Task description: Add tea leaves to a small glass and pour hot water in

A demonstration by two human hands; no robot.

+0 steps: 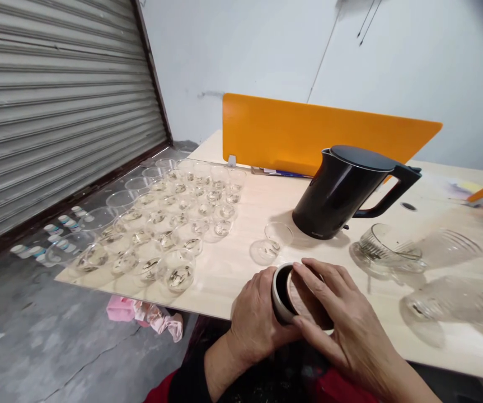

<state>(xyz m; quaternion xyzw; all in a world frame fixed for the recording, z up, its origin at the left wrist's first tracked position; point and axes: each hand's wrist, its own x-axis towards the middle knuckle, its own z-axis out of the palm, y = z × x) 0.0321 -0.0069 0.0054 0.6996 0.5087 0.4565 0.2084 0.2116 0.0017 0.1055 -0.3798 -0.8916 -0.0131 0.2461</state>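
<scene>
My left hand (254,308) is wrapped round a small pale canister (281,312) with a dark inside, close to the table's front edge. In my right hand (348,313) is a round wooden lid (304,299), tilted over the canister's mouth and leaving part of the opening uncovered. What lies inside the canister is too dark to make out. Just beyond my hands stands a single clear plastic cup (265,252). To the left, rows of clear cups (177,274) hold small dark leaf-like bits at their bottoms.
A black electric kettle (337,184) stands behind my hands, before an orange divider (283,131). At right are a ribbed glass bowl (386,246) and clear cup stacks (455,305) lying sideways. Small white-capped bottles (59,242) and pink cloth (121,309) show below the table's left side.
</scene>
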